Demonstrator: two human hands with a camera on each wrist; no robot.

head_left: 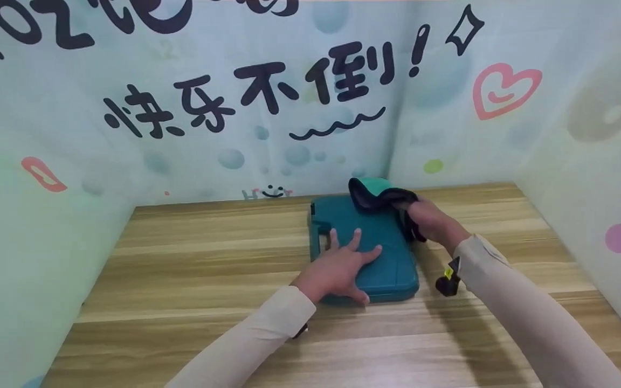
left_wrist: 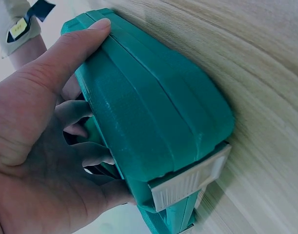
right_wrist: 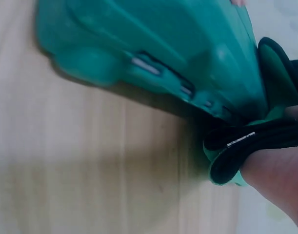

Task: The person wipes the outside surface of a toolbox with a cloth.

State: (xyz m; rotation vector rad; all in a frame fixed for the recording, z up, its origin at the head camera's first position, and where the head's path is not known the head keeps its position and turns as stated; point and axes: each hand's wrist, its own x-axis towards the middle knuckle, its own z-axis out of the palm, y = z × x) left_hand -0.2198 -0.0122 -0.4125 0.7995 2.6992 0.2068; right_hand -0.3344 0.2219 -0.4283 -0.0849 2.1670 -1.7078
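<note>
A teal plastic case lies flat on the wooden table. My left hand rests palm-down on its lid with fingers spread and straight. In the left wrist view the thumb lies along the case edge, near a pale latch. My right hand grips a teal-and-black cloth bunched over the case's far right corner. The right wrist view shows the cloth held in that hand, against the side of the case.
Printed backdrop walls close in the table on the left, back and right. Bare wood stretches to the left of the case and in front of it. A black strap with a yellow tag hangs at my right wrist.
</note>
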